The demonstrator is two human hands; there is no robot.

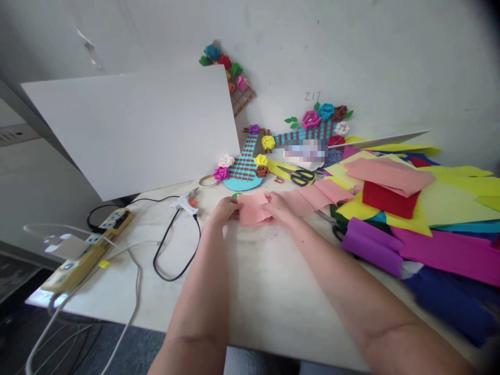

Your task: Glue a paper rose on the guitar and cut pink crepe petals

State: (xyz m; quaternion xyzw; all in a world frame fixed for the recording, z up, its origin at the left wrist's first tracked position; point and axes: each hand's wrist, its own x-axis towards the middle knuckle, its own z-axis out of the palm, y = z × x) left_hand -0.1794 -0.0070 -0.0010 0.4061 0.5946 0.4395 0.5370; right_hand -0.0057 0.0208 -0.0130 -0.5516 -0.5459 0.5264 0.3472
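Observation:
Between my two hands is a folded piece of peach-pink crepe paper (252, 209), roughly square. My left hand (225, 211) pinches its left edge, with the thumb on top. At the opposite edge my right hand (278, 208) grips the paper between thumb and fingers. A longer creased strip of the same pink paper (316, 197) runs off to the right behind my right hand; whether it joins the folded piece is hidden. Black-handled scissors (300, 177) lie beyond the strip. Left of my hands rests a white hot glue gun (184, 203).
A yellow power strip (88, 250) with tangled cables lies at the left edge. Coloured paper sheets (449, 192) are heaped on the right. Guitar-shaped crafts with paper flowers (244, 165) lean at the back, beside a large white board (140, 130) and a roll of tape (208, 181).

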